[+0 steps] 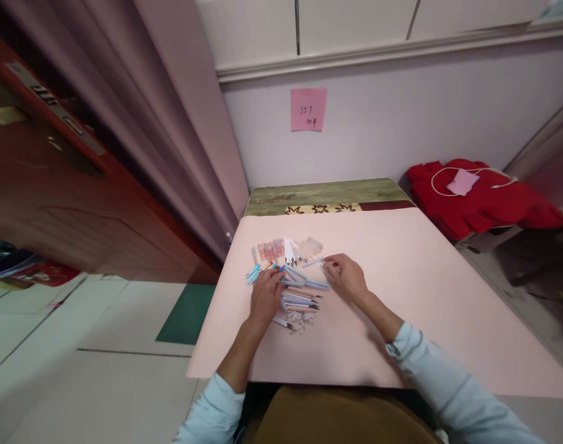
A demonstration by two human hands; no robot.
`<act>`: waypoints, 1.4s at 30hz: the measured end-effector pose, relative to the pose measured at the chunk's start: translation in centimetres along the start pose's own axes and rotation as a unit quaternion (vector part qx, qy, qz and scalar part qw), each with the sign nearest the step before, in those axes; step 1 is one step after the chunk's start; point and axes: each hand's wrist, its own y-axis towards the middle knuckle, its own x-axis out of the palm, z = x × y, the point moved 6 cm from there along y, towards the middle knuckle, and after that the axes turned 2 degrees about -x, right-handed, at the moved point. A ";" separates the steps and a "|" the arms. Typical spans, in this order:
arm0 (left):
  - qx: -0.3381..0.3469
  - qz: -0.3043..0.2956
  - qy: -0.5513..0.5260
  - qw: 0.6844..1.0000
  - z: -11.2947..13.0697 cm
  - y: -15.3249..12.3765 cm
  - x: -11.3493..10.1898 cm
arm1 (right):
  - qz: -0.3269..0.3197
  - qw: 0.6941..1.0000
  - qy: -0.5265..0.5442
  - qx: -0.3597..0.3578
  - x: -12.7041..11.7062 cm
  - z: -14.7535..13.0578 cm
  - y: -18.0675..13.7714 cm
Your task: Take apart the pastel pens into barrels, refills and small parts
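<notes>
Over the left side of a pile of pens and pen parts, my left hand (265, 297) has its fingers curled together near some blue pieces; what they hold is hidden. To the right, my right hand (348, 275) pinches the end of a slim pale pen barrel (312, 262) that points left. Between my hands lie bluish pen barrels (311, 284). Several dark-tipped pens (302, 303) are below them, with small white pieces (301, 319) nearest me. Behind my hands are orange-tinted clear tubes (271, 250), white refills with black tips (290, 251) and light blue caps (252, 274).
A pale pink sheet (401, 271) covers most of the table, whose green wooden end (263, 196) shows at the back. Red cloth (484, 209) with a white cable lies at right. A curtain (184, 111) and wooden door (78, 203) stand at left; a pink note (308, 110) is on the wall.
</notes>
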 end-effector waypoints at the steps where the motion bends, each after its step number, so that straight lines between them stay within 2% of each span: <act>1: 0.001 0.001 0.004 1.000 -0.1 0.0 0.0 | -0.010 1.000 -0.025 0.000 0.4 -0.1 0.9; 4: 0.003 0.006 0.012 1.000 -0.3 -0.3 -0.6 | -0.021 0.996 -0.081 0.011 1.8 -0.2 2.4; 7: -0.006 0.036 0.013 0.999 -0.8 -1.3 -2.1 | -0.014 0.995 -0.095 0.015 2.6 -0.1 2.6; 12: -0.037 0.087 -0.001 0.995 -2.2 -5.1 -4.9 | -0.027 0.995 -0.098 0.001 2.7 0.1 2.3; 15: -0.071 0.097 -0.033 0.992 -2.6 -7.6 -5.3 | -0.046 0.995 -0.086 -0.025 2.5 -0.2 1.9; 18: -0.090 0.049 -0.067 0.992 -2.5 -9.5 -4.3 | -0.065 0.994 -0.077 -0.048 2.4 -0.7 1.0; 22: -0.068 -0.007 -0.044 0.997 -1.9 -10.5 -2.7 | -0.097 0.991 -0.069 -0.063 2.5 -1.7 -0.5; 25: -0.048 -0.005 -0.017 0.999 -1.8 -10.2 -2.0 | -0.102 0.991 -0.063 -0.054 2.3 -1.8 -1.4; 31: -0.045 0.019 0.015 0.999 -1.6 -8.9 -0.9 | -0.056 0.998 -0.011 -0.002 1.5 -0.1 -2.4; 38: -0.037 0.032 0.063 0.997 -1.4 -8.8 0.1 | 0.018 0.996 0.085 -0.013 1.0 0.9 -3.3; 42: -0.010 0.017 0.104 0.994 -1.0 -8.8 0.8 | 0.021 0.995 0.101 -0.014 1.0 0.9 -3.4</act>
